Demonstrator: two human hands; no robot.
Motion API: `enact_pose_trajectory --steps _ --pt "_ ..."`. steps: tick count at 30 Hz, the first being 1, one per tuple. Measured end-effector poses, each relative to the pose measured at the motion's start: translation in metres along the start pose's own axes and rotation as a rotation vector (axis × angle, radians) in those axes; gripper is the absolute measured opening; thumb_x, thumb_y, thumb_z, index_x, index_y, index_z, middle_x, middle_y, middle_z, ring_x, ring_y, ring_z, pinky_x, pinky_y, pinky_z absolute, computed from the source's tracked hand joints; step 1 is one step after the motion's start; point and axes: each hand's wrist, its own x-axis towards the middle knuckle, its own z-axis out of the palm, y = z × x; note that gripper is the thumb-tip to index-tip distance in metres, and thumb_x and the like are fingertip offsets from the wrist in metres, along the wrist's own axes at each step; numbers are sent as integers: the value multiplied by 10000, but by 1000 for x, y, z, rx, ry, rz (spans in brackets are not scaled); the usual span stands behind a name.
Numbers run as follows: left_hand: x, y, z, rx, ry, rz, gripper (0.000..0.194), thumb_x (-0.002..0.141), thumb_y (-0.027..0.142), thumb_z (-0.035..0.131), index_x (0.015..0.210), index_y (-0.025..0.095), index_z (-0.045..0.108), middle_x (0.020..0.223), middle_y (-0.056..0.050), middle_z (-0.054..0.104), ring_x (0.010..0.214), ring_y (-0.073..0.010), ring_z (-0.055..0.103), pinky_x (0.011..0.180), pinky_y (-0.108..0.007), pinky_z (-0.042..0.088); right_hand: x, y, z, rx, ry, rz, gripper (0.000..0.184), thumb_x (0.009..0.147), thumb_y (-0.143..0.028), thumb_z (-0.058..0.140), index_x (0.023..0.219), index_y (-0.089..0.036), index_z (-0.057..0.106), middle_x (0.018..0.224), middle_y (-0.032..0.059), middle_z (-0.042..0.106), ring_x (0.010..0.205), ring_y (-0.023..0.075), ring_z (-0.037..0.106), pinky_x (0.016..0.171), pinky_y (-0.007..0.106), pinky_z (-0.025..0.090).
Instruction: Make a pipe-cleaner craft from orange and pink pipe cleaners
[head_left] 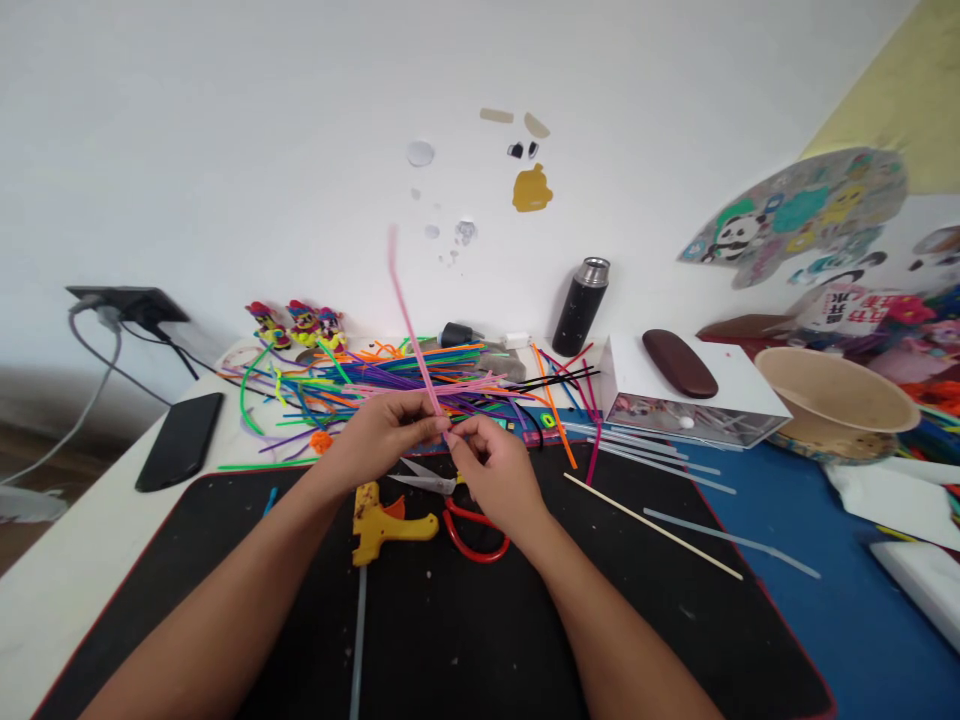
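A pale wall (300,150) backed the scene, and below it a black mat (465,640) with a thin red edge covered most of the worktop. Across the mat's far side spread a loose heap of coloured fuzzy stems (360,365). To the right stood a white box (630,370) with a dark red case (680,363) on top, and beyond it a tan bowl (832,390).

The person's left hand (379,430) and right hand (506,480) met over the mat, just short of the heap. A black phone (180,440) lay at the far left; a dark flask (579,312) stood against the wall, left of the box. Under the hands rested a yellow glue gun (367,530) and, beside it, red-handled scissors (431,484), their blades parted.

Slimmest was a pink stem (409,325), rising from the fingers and leaning left, its upper end blurred before the wall. The left thumb and forefinger pinched it low down; the right thumb and forefinger pressed together at its lower end, close beside them.
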Motion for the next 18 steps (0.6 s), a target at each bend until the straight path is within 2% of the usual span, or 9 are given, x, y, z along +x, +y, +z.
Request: enact_pose_trajectory --steps 7,14,18 --pt "1 -1 4 -166 42 -2 400 851 532 783 768 143 739 674 -7 647 616 -131 545 590 -237 437 1 2 2 214 -33 32 250 984 -474 634 935 -229 628 570 -80 503 400 100 437 418 228 312" --pt "-1 -1 5 -182 19 -25 386 854 532 803 873 147 790 721 -23 683 651 -144 574 607 -244 461 3 -6 -1 390 44 100 318 925 -522 707 916 -218 613 507 -98 503 351 90 424 361 207 327" --pt "-1 1 7 -209 -4 -16 377 850 527 810 864 152 782 701 -12 663 622 -135 560 581 -237 449 4 -8 -3 436 71 116 337 901 -531 725 920 -211 620 498 -100 510 343 87 429 350 201 318"
